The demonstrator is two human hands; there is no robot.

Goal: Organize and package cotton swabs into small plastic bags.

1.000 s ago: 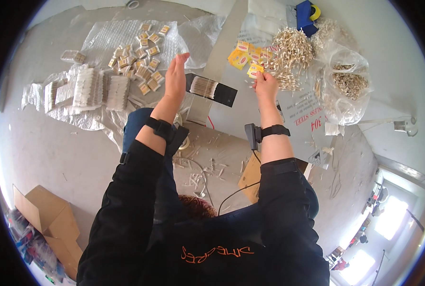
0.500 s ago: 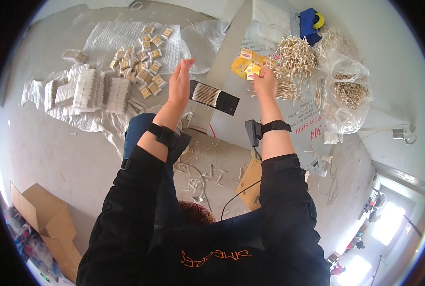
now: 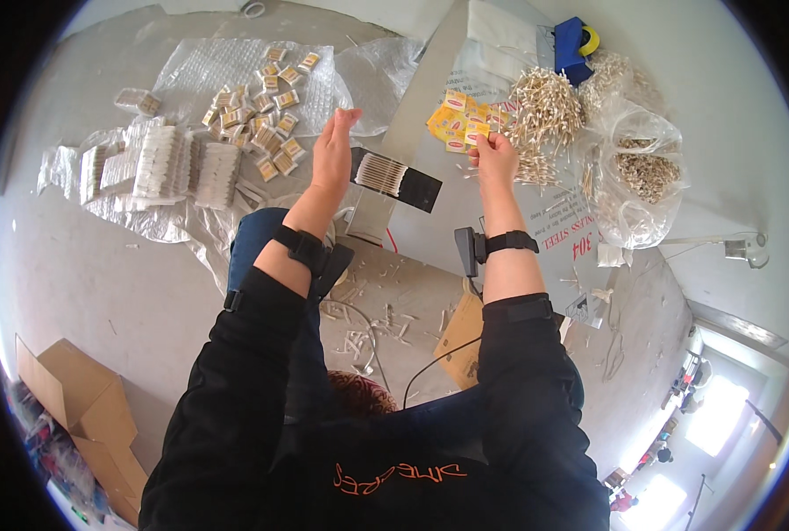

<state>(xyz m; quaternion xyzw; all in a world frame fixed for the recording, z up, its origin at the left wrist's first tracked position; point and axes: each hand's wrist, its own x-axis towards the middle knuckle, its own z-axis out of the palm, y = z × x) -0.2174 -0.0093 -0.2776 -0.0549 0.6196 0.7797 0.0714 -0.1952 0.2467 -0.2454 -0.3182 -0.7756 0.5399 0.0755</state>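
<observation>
The right hand (image 3: 493, 157) pinched a small yellow packet (image 3: 476, 133) between its fingertips, a narrow grip closed on the packet's lower edge, just at the near side of the heap of yellow packets (image 3: 454, 122). The left hand (image 3: 333, 150) was open and flat, fingers straight up, holding nothing – it stood left of the heap, beside the black tray (image 3: 396, 177) with its row of cotton swabs (image 3: 381, 173).

To do this step well, I judged the pinch should stay at the packet's edge so its mouth can be spread, and the free left hand should come across to the tray to take a small, even bunch of swabs rather than a loose handful. Keeping both hands low over the grey worktop (image 3: 430, 88) would spare dropped swabs – several already lay on the floor (image 3: 385, 323) below.

Right of the heap lay a loose pile of swabs (image 3: 545, 111), and beyond it clear bags (image 3: 642, 168) of more. Well left of the heap, filled little packs (image 3: 261, 111) lay scattered on bubble wrap (image 3: 226, 66).
</observation>
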